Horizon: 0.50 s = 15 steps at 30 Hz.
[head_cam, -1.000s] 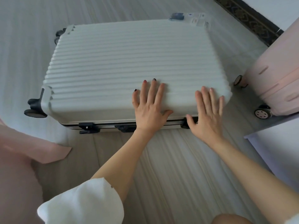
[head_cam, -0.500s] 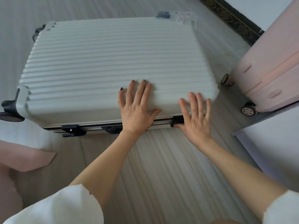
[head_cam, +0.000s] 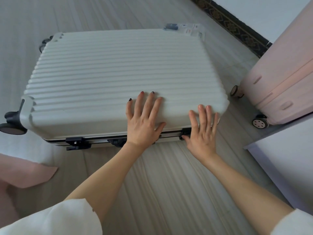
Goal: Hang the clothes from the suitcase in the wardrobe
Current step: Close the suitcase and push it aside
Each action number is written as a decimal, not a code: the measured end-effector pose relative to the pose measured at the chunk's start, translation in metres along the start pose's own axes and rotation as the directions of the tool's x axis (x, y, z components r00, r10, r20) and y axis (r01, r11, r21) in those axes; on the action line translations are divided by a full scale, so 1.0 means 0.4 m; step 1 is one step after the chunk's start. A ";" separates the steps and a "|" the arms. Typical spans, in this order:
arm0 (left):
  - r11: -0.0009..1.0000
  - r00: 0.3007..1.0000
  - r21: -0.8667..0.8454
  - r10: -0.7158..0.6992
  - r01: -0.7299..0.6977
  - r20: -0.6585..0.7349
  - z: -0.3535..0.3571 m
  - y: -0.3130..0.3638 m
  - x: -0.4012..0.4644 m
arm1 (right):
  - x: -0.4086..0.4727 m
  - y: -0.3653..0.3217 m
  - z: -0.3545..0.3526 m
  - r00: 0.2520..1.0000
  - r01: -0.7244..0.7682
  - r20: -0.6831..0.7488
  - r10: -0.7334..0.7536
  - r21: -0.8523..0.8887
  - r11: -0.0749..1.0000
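Suitcase (head_cam: 118,78), white ribbed hard shell, lying flat and closed on the floor (head_cam: 152,184), centre frame. Judged rigid, smooth, probably heavy. Best hold: front rim by the black latches (head_cam: 76,141). Left hand (head_cam: 144,119) flat on the lid, fingers straight; right hand (head_cam: 202,131) flat at the right corner, thumb at a latch. Pink suitcase (head_cam: 279,82) stands at right; pink fabric (head_cam: 25,175) lower left.

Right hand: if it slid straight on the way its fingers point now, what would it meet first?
The right hand lies flat on the near right corner of the white suitcase, fingers pointing away from the person. Going on, it would just ride over the ribbed lid; nothing else stands in that line, as far as the view shows.
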<state>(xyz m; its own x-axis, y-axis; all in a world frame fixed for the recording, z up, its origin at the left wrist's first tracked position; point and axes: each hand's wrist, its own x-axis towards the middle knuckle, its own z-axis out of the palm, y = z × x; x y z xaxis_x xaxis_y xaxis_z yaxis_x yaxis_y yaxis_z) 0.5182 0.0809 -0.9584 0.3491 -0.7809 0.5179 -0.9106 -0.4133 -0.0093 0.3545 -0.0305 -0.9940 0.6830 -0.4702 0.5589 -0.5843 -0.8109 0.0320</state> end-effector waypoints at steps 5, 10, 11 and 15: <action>0.994 0.992 -0.080 0.085 -0.078 0.093 -0.055 -0.035 -0.016 | 0.043 -0.087 -0.070 0.999 -0.027 0.027 0.025 0.097 0.995; 0.977 0.965 0.023 -0.213 0.212 0.154 -0.123 -0.216 -0.164 | 0.122 -0.216 -0.103 0.987 0.161 0.003 -0.163 0.158 0.974; 0.962 0.948 0.050 -0.275 0.270 0.163 -0.136 -0.260 -0.194 | 0.145 -0.254 -0.106 0.980 0.194 0.018 -0.200 0.172 0.966; 0.967 0.954 0.188 -0.209 0.170 0.215 -0.166 -0.414 -0.275 | 0.210 -0.429 -0.082 0.952 0.247 0.137 -0.272 0.177 0.953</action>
<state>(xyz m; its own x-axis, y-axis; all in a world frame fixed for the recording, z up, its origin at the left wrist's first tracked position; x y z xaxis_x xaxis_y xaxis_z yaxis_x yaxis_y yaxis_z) 0.6158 0.2663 -0.9570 0.5713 -0.7592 0.3117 -0.7800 -0.6204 -0.0815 0.4978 0.0808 -0.9255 0.8696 -0.2750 0.4101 -0.3105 -0.9503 0.0214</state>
